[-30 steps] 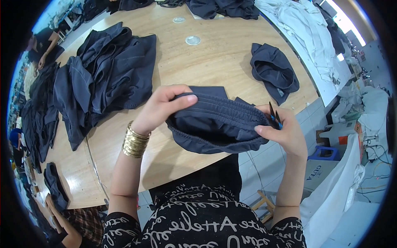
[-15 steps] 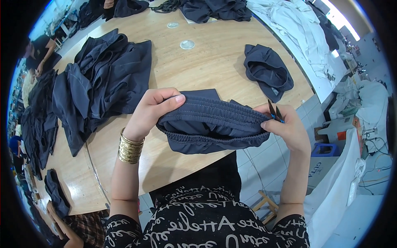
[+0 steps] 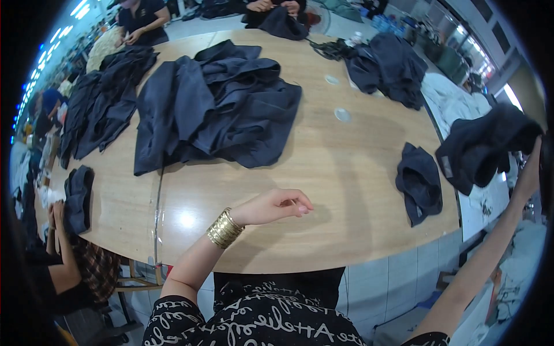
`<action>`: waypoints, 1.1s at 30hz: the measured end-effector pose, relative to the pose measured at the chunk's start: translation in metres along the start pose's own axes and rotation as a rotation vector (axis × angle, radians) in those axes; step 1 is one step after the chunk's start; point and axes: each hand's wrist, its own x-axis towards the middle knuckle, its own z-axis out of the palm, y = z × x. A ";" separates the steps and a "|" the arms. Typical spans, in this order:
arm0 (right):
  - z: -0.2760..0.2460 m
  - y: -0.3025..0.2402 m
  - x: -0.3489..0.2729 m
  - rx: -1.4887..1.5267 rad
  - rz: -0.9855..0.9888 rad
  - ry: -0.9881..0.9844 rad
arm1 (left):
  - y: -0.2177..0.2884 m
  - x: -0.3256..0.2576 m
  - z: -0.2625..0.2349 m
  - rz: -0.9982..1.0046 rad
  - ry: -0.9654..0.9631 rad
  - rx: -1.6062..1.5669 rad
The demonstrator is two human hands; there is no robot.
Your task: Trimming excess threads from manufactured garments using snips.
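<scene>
The wooden table (image 3: 323, 190) bears a large heap of dark garments (image 3: 219, 109) at the 11 o'clock position from the left hand. A smaller folded dark garment (image 3: 418, 181) lies on the table at the 3 o'clock position from that hand, well apart from it, long axis running toward and away from the person. The dark garment in hand (image 3: 485, 147) hangs off the table's right edge, at 2 o'clock from the left hand, bunched, long axis roughly level. The right hand (image 3: 534, 167) is raised beside it at the frame rim; its finger state cannot be told. The left hand (image 3: 274, 206) hovers over the table, fingers loosely curled together, holding nothing. The right hand is nearer.
</scene>
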 end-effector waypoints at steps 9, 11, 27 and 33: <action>0.013 -0.005 -0.300 -0.034 0.236 -1.120 | -0.025 -0.042 -0.101 0.291 0.756 0.189; -0.004 -0.039 -0.309 -0.022 0.397 -1.120 | -0.011 -0.035 -0.124 0.425 1.226 0.839; -0.004 -0.136 -0.215 0.454 0.499 -0.775 | 0.226 0.009 -0.162 0.930 0.873 -0.499; 0.002 -0.168 -0.191 0.743 0.961 -0.504 | 0.235 0.022 -0.152 0.765 0.051 -0.432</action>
